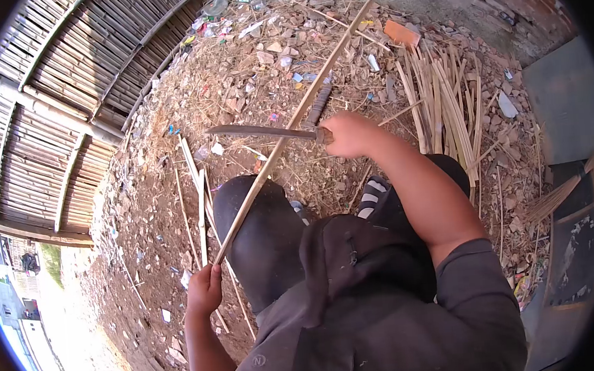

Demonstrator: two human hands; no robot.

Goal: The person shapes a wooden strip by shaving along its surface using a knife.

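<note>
A long pale bamboo strip (259,181) runs slantwise from low left to the top centre, passing over the knee. Its lower end is in my left hand (205,288), the fingers closed round it. My right hand (350,134) is closed on the handle of a knife (265,130), whose dark blade points left and crosses the strip. From this view I cannot tell whether blade and strip touch. Just beyond the right hand, a dark ribbed rod-like object (320,104) lies near the strip.
Split bamboo strips (446,99) lie in a pile at the right, with a few more (203,219) at the left. An orange brick piece (402,33) rests among rubble. A bamboo fence (63,98) stands upper left, a grey panel (563,98) at the right.
</note>
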